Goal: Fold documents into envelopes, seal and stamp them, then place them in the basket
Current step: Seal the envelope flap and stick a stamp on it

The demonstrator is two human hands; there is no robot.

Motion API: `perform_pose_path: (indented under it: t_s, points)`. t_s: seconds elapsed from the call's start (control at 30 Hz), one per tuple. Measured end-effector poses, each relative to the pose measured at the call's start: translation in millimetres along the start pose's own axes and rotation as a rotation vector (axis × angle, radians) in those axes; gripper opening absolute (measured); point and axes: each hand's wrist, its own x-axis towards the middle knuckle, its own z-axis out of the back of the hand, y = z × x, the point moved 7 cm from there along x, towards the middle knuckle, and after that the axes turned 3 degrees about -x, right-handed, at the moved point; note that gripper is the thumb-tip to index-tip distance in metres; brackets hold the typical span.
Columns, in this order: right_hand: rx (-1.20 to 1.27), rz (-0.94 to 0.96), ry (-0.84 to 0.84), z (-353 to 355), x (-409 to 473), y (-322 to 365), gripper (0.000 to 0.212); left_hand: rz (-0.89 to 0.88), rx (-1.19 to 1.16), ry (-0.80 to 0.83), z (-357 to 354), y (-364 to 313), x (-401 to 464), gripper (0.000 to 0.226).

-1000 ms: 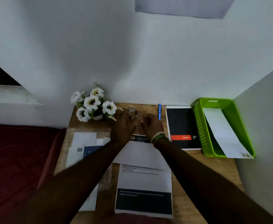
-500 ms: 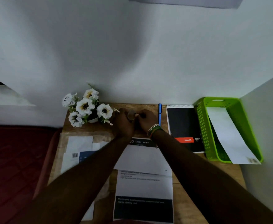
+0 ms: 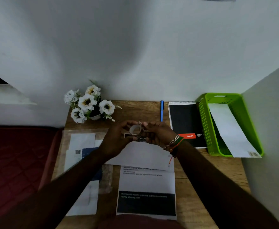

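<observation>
Head view: a tape roll point(image 3: 135, 129) is held above the counter point(image 3: 140, 111) centre, the left grip point(image 3: 117, 139) curled round it, the right grip point(image 3: 158, 133) pinching its loose end. An envelope point(image 3: 231, 129) is seen leaning in the green basket point(image 3: 204, 123) at the counter's right edge.

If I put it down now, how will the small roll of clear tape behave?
The small roll of clear tape, held between left hand and right hand, looks light and hollow. Being round, it may roll on edge; laid flat it should stay. The loose end probably sticks to paper.
</observation>
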Motion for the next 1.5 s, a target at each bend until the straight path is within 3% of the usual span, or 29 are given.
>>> perform_pose_path:
  t_s: [0.13,0.33,0.47,0.63,0.77,0.87,0.97,1.07,1.13,1.23,1.33,1.5]
  points:
    - [-0.057,0.023,-0.042,0.5,0.8,3.4,0.024,0.009,0.027,0.061,-1.5,3.8,7.7,0.049]
    - [-0.106,0.175,-0.298,18.7,-0.2,17.5,0.008,0.117,0.069,0.092,-3.7,28.6,29.7,0.049]
    - [-0.14,0.3,-0.502,39.9,-5.2,26.8,0.011,0.099,0.343,-0.011,1.7,36.6,50.9,0.043]
    - [-0.069,0.291,-0.531,44.1,-18.1,22.8,0.006,0.199,0.336,-0.116,-2.2,50.6,86.7,0.043]
    - [-0.042,0.286,-0.536,46.8,-27.0,14.9,0.005,0.237,0.249,-0.189,-9.6,51.5,94.9,0.052]
    - [-0.021,0.284,-0.529,46.9,-35.2,13.3,0.005,0.254,0.197,-0.196,-12.3,47.6,88.2,0.081]
    - [-0.096,0.33,-0.569,57.5,-46.1,8.5,0.008,0.178,0.455,-0.228,-21.0,36.4,60.9,0.093]
    - [-0.219,0.344,-0.64,73.0,-57.4,-4.6,0.01,-0.036,0.583,-0.097,-55.2,10.4,15.8,0.085]
    - [-0.322,0.349,-0.663,82.7,-63.7,-15.7,0.005,-0.084,0.623,0.055,-77.3,13.8,-12.4,0.08]
    - [-0.433,0.337,-0.697,95.0,-75.9,-41.5,0.016,-0.08,0.704,0.195,-95.7,40.0,-47.2,0.08]
    - [-0.525,0.307,-0.743,100.3,-89.4,-65.7,0.007,-0.068,0.732,0.219,-101.6,52.5,-68.0,0.077]
    - [-0.667,0.354,-0.775,95.2,-105.8,-85.6,0.01,-0.074,0.794,0.132,-105.3,46.0,-85.6,0.071]
